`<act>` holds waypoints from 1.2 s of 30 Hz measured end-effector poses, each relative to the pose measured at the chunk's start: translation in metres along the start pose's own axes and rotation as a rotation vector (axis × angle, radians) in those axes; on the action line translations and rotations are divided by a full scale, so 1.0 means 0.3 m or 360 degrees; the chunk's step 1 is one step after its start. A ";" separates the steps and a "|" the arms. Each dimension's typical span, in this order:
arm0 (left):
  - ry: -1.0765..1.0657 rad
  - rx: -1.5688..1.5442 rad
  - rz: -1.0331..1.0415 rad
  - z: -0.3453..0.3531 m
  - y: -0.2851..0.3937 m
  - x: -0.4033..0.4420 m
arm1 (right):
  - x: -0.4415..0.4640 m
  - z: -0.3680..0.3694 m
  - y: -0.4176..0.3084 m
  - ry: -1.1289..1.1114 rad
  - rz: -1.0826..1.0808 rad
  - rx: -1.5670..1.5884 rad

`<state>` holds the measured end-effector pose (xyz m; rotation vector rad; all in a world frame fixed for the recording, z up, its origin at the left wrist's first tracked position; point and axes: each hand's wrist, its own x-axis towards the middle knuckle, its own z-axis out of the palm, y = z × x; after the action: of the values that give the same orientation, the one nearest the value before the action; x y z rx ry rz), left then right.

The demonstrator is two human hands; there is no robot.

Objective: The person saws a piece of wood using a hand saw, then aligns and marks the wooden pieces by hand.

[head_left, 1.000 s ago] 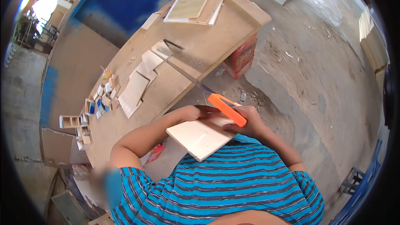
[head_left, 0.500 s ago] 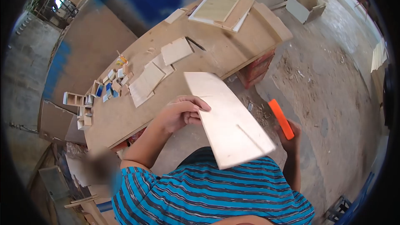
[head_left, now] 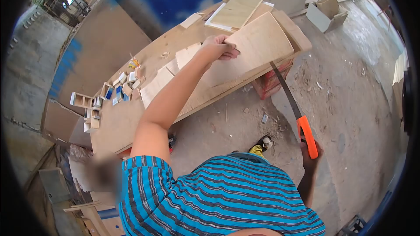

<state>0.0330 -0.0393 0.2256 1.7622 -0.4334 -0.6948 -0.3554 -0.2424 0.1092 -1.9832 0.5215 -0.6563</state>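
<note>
Left hand (head_left: 221, 49) is pinched closed on the edge of a wooden board (head_left: 262, 39) at one o'clock, over the table (head_left: 114, 123); right hand (head_left: 312, 153) is wrapped around an orange-handled saw (head_left: 292, 100) at four o'clock; stacked panels (head_left: 238, 9) lie just beyond the board towards twelve, small blocks (head_left: 127, 89) at nine; half a second ago the board hung nearer the striped shirt (head_left: 218, 188).
</note>
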 end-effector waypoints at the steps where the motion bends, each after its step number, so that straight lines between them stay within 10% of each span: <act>1: 0.0036 0.0186 -0.0035 0.012 0.000 0.066 | -0.003 -0.008 0.004 0.0007 -0.0024 -0.0019; 17: 0.0383 0.1849 -0.0260 0.156 -0.185 0.462 | -0.053 -0.029 0.098 0.0454 0.0474 0.0510; 26: 0.0347 0.2345 0.0295 0.168 -0.330 0.452 | 0.001 -0.056 0.091 0.0483 0.0340 0.0362; 29: 0.0381 0.2354 0.0595 0.191 -0.341 0.379 | 0.019 -0.037 0.075 0.0490 0.0403 0.0515; 36: 0.0513 0.1467 -0.0068 0.188 -0.437 0.390 | 0.029 -0.015 0.078 0.0317 0.0230 0.0395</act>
<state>0.0774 -0.1133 0.0624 2.7010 -0.5364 -0.2099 -0.3537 -0.2615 0.0923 -1.6415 0.6633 -0.7924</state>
